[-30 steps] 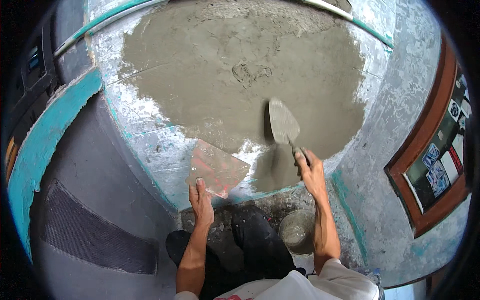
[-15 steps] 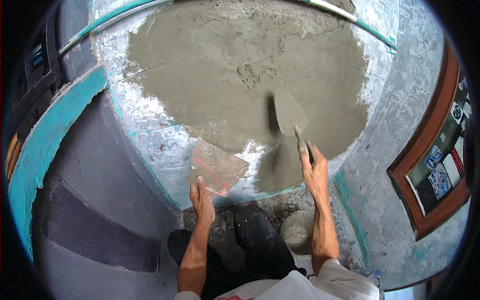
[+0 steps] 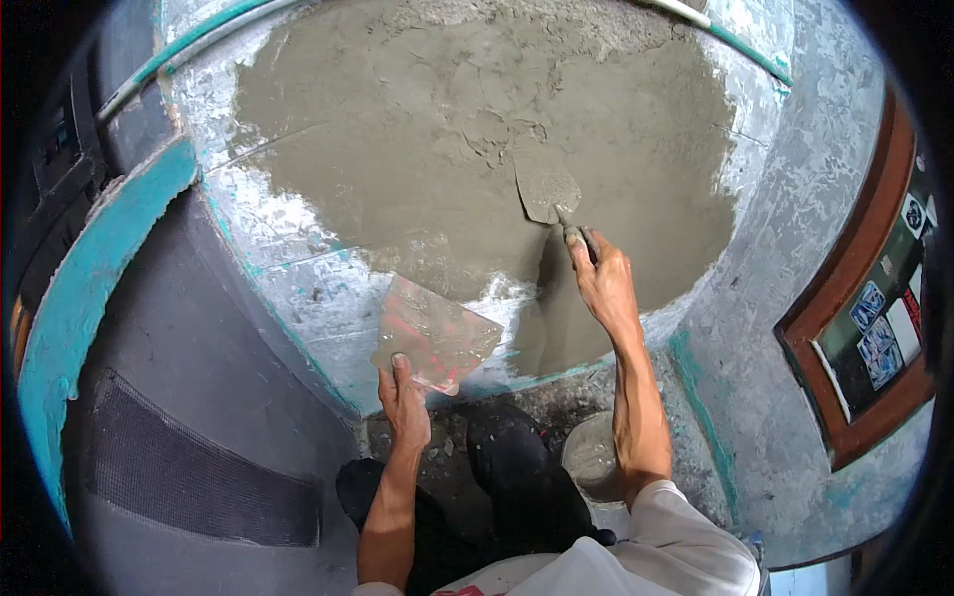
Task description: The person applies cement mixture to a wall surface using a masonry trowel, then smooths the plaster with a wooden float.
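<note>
My right hand [image 3: 604, 273] is closed round the handle of a trowel [image 3: 547, 186], its blade coated in grey mortar. The blade lies against the wet plaster [image 3: 427, 179] spread over the wall, just below a rough, ridged patch [image 3: 509, 139]. My left hand [image 3: 402, 402] grips the lower corner of a flat, mortar-smeared board [image 3: 435, 336] with reddish marks, thumb on top. That board is held in front of the wall's whitish lower part, left of the trowel.
A bucket [image 3: 593, 452] with grey mix stands on the floor by my right forearm. Pipes [image 3: 224, 35] cross the wall's top. On the left is a turquoise-edged ledge [image 3: 109, 238]; on the right, a brown-framed panel [image 3: 845, 397] with stickers.
My right hand has moved up and slightly left, bringing the trowel blade from its shadow's side onto the plaster near the ridged patch. The left hand and board stay nearly in place.
</note>
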Demonstrator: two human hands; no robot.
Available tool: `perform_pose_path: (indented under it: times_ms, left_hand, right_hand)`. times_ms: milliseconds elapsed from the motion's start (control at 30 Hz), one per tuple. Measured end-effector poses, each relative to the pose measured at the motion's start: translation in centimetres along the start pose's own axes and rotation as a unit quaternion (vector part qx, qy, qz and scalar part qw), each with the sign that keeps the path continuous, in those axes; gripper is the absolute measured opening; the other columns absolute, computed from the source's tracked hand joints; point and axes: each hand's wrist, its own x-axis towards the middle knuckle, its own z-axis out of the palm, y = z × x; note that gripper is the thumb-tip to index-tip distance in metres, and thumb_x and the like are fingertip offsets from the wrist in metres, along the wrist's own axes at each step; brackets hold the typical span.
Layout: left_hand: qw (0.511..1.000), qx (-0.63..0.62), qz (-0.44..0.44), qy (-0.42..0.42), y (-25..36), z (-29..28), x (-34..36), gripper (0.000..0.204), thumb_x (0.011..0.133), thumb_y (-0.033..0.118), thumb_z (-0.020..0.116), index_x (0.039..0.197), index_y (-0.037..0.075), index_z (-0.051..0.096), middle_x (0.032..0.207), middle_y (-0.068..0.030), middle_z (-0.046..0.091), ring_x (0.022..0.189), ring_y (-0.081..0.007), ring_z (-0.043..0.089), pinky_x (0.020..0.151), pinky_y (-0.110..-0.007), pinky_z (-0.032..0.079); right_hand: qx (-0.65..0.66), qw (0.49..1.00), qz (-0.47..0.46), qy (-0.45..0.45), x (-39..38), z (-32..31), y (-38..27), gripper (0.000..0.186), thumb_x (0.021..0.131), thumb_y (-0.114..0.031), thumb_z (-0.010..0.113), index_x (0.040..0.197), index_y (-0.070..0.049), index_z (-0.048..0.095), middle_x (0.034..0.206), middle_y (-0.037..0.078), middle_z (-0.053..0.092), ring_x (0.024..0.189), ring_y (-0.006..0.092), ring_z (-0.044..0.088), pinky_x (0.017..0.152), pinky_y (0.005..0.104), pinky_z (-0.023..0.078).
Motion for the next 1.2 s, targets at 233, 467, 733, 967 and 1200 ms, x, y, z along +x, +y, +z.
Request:
perform_pose_path:
  times_ms: [233, 467, 733, 967, 1200]
  left_hand:
    - [1.000, 0.025, -0.003, 0.018, -0.1, 0.6, 0.5, 0.044, 0.116, 0.035, 0.051, 0.149, 0.006, 0.050, 0.131, -0.0051, 0.062, 0.111, -0.0171, 0.065, 0.089, -0.039, 0.058]
    - [0.997, 0.057, -0.029, 0.050, -1.0, 1.0, 0.2, 0.041, 0.114, 0.038, 0.057, 0.143, 0.009, 0.055, 0.105, 0.0043, 0.060, 0.076, -0.0035, 0.047, 0.064, -0.024, 0.040]
    - [0.996, 0.072, -0.031, 0.040, -0.8, -0.1, 0.3, 0.048, 0.115, 0.040, 0.054, 0.147, 0.005, 0.052, 0.123, -0.0046, 0.065, 0.103, -0.0135, 0.064, 0.080, -0.033, 0.056]
    - [0.997, 0.063, -0.037, 0.015, -0.4, 0.1, 0.4, 0.042, 0.117, 0.036, 0.050, 0.143, 0.004, 0.053, 0.125, -0.0043, 0.064, 0.108, -0.0140, 0.063, 0.090, -0.035, 0.055]
    - [0.998, 0.038, -0.015, 0.039, -0.7, -0.5, 0.7, 0.042, 0.115, 0.037, 0.054, 0.146, 0.010, 0.053, 0.122, -0.0014, 0.065, 0.095, -0.0100, 0.061, 0.076, -0.030, 0.050]
  right_hand:
    - [0.082, 0.989, 0.117, -0.036, -6.1, -2.6, 2.7, 0.039, 0.109, -0.039, 0.062, 0.101, -0.002, 0.070, 0.070, 0.002, 0.058, 0.057, 0.0093, 0.054, 0.052, 0.0296, 0.045]
    - [0.156, 0.986, 0.046, -0.024, -0.1, -0.7, 0.4, 0.048, 0.106, -0.039, 0.063, 0.123, 0.005, 0.072, 0.085, 0.016, 0.072, 0.077, 0.0258, 0.070, 0.075, 0.0409, 0.057]
    - [0.062, 0.993, 0.079, -0.054, -5.4, -0.8, 1.3, 0.047, 0.105, -0.039, 0.062, 0.122, 0.004, 0.071, 0.088, 0.027, 0.072, 0.083, 0.0386, 0.071, 0.082, 0.0474, 0.056]
    - [-0.046, 0.997, -0.047, 0.049, -0.2, -2.3, -1.9, 0.037, 0.105, -0.030, 0.063, 0.115, 0.005, 0.070, 0.085, 0.033, 0.069, 0.081, 0.0544, 0.067, 0.074, 0.0559, 0.053]
    - [-0.074, 0.993, -0.036, 0.081, -4.3, -4.0, -3.1, 0.033, 0.103, -0.028, 0.064, 0.112, 0.004, 0.070, 0.094, 0.033, 0.070, 0.090, 0.0544, 0.068, 0.075, 0.0566, 0.053]
